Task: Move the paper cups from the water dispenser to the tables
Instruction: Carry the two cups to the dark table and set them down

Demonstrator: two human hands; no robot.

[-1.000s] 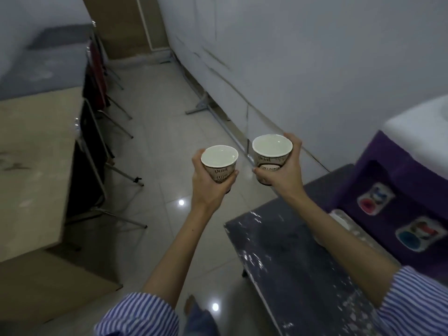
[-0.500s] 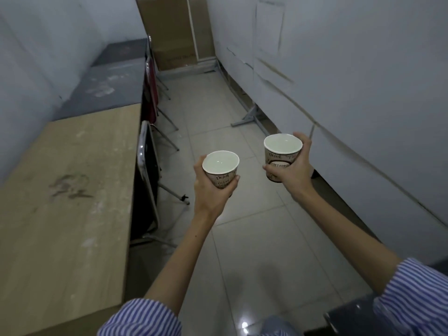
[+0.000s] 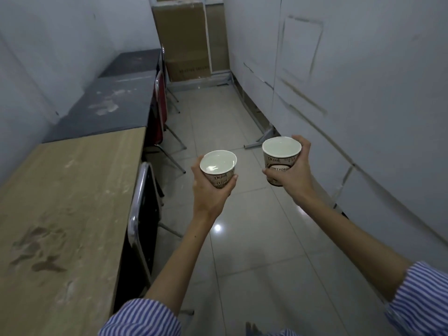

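I hold two printed paper cups upright over the tiled aisle, both filled with liquid. My left hand (image 3: 209, 193) grips the left paper cup (image 3: 218, 166) from below and behind. The right paper cup (image 3: 281, 151) sits a little higher and farther right, with my right hand (image 3: 294, 173) wrapped around its side. A light wooden table (image 3: 63, 214) runs along the left wall. Beyond it stand two dark tables (image 3: 109, 110). The water dispenser is out of view.
A black chair with a chrome frame (image 3: 140, 214) is pushed against the wooden table. A red chair (image 3: 160, 110) stands by the dark tables. Cardboard boxes (image 3: 186, 40) lean at the aisle's far end. White panels with metal feet (image 3: 339, 105) line the right side.
The view has swung left, away from the purple dispenser and the dark table beside it, toward the aisle. Both cups stay gripped and have drifted a little farther apart.
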